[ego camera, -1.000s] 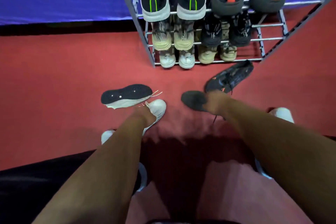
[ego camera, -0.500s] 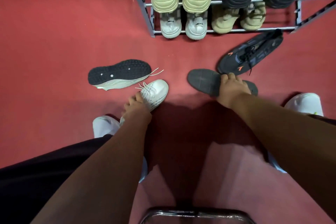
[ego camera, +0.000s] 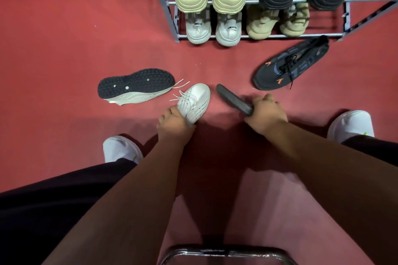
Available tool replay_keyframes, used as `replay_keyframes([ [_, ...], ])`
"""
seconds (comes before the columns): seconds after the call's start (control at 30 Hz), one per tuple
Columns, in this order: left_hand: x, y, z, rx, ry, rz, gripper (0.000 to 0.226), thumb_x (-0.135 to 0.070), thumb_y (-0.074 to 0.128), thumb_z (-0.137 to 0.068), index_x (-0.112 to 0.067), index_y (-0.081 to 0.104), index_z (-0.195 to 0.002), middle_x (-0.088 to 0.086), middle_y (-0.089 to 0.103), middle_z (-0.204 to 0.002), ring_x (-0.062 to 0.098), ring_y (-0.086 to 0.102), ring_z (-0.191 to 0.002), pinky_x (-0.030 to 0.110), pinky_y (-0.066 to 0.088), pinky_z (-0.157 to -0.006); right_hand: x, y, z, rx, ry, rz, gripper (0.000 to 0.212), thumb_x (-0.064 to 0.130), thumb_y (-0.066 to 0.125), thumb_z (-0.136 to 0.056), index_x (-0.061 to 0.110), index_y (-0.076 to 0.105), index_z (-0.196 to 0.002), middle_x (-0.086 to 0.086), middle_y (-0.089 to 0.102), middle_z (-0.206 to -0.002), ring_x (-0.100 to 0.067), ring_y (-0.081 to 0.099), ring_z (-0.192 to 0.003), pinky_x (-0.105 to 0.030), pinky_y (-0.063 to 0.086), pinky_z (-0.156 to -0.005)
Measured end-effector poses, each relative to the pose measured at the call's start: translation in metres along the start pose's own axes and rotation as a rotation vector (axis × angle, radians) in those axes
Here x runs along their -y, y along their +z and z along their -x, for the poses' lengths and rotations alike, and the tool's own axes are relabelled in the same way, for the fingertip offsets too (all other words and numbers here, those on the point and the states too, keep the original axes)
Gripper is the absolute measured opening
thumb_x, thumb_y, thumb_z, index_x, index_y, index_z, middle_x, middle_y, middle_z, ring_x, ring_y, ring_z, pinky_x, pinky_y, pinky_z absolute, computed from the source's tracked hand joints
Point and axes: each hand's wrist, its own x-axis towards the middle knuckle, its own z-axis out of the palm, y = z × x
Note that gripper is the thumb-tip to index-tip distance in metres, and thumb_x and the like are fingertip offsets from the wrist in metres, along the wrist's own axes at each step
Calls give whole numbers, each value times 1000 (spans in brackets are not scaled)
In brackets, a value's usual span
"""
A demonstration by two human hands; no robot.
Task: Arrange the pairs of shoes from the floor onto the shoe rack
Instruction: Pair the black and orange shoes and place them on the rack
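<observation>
On the red floor, my left hand (ego camera: 174,123) grips the heel end of a white laced shoe (ego camera: 195,101) standing upright. Its mate (ego camera: 135,86) lies on its side to the left, black sole showing. My right hand (ego camera: 266,112) is closed around a dark shoe (ego camera: 233,99), tipped up on its edge so mostly the sole shows. The other dark shoe (ego camera: 290,65), with orange marks and black laces, rests upright near the metal shoe rack (ego camera: 172,19). Several pairs fill the rack's lower rows.
My own feet in white sneakers stand at left (ego camera: 120,149) and right (ego camera: 351,123). A dark curved metal bar (ego camera: 228,253) shows at the bottom edge. Open red carpet (ego camera: 64,38) stretches left of the rack.
The view has dropped closer to the floor. My right hand has tilted the dark shoe up onto its edge. My left hand has closed on the white shoe's heel.
</observation>
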Motion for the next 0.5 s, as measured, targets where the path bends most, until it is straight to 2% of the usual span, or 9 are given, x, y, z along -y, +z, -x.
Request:
replay_keyframes([
  [0.1, -19, -5, 0, -33, 52, -55, 66, -45, 66, -83, -6, 48, -132, 16, 50, -133, 38, 49, -121, 45, 42, -98, 6, -2, 4, -78, 75, -177, 71, 48, 72, -83, 17, 50, -142, -15, 47, -133, -45, 56, -120, -50, 50, -100],
  [0.17, -34, -12, 0, -97, 144, -53, 63, -39, 63, -86, -4, 49, -137, 17, 50, -134, 38, 47, -121, 47, 41, -98, 6, -6, 2, -71, 12, -221, 69, 47, 75, -82, 13, 49, -137, -15, 49, -133, -42, 55, -122, -47, 48, -101],
  [0.23, -50, -16, -2, -125, 236, 40, 53, -30, 60, -89, -3, 54, -134, 18, 53, -132, 40, 49, -121, 48, 40, -101, 4, -9, -2, 11, -126, -241, 46, 43, 74, -84, 17, 58, -119, -12, 57, -122, -35, 60, -115, -37, 47, -94],
  [0.3, -68, -17, -2, -42, 285, 183, 44, -24, 60, -91, -5, 58, -131, 18, 57, -131, 38, 54, -121, 45, 43, -104, -1, -14, -6, 28, -151, -267, 17, 37, 69, -88, 22, 65, -95, -4, 66, -101, -30, 65, -102, -29, 44, -80],
  [0.37, -86, -15, 0, 88, 292, 288, 37, -23, 59, -94, -9, 60, -129, 14, 63, -127, 34, 61, -118, 40, 48, -101, -8, -18, -9, -14, -106, -337, 13, 30, 63, -91, 19, 67, -88, 0, 66, -86, -28, 65, -94, -27, 41, -76],
  [0.43, -100, -10, 2, 182, 248, 321, 36, -29, 61, -95, -11, 59, -127, 13, 68, -121, 34, 65, -114, 38, 51, -97, -18, -21, -15, -67, -64, -380, 13, 27, 59, -93, 18, 66, -87, -2, 66, -85, -30, 65, -95, -29, 44, -78],
  [0.5, -107, 0, 3, 221, 133, 322, 51, -39, 64, -95, -6, 54, -132, 16, 65, -127, 37, 63, -120, 41, 51, -100, -28, -24, -22, -102, -19, -372, 15, 26, 59, -92, 15, 69, -91, -8, 70, -95, -33, 65, -100, -32, 50, -85],
])
